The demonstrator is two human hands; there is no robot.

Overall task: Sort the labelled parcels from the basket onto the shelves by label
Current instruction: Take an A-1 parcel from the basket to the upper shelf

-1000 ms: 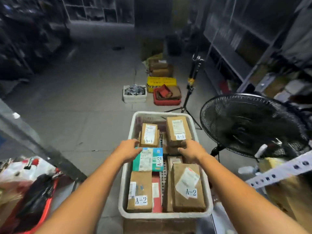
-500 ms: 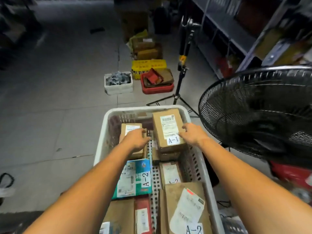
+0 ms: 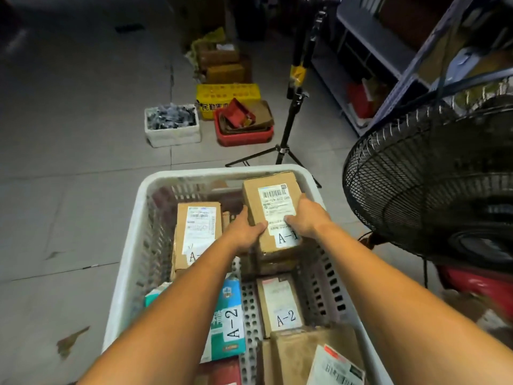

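**Both hands on the A-1 parcel at the basket's far end**

Nearest the camera, the white basket (image 3: pixel 133 245) holds the parcels marked A-2: a teal box (image 3: pixel 230 323) under the left forearm and a small brown parcel (image 3: pixel 280 304) beside it. They lie face up, so their labels read at a glance. A larger brown parcel (image 3: pixel 313 354) sits at the bottom edge, its tag cut off.

Further in, a tall brown parcel (image 3: pixel 197 229) leans by the left wall. Its tag is half hidden by the arm, so its number cannot be read.

At the far right, the left hand (image 3: pixel 245 227) and right hand (image 3: pixel 305 215) clasp the A-1 parcel (image 3: pixel 273 201) from either side. The fingers are curled round its edges and both thumbs lie on its top face. A two-handed hold probably suits a box this wide and keeps the label facing up for checking. It sits on top of other parcels; whether it is already clear of them cannot be told.

Beyond the basket stand a black fan (image 3: pixel 427 184) and a tripod (image 3: pixel 294 107). A white tub (image 3: pixel 172 134), a red crate (image 3: pixel 244 137) and a yellow crate (image 3: pixel 227 95) rest on the floor. The shelves (image 3: pixel 388 65) at far right are the likely destination.
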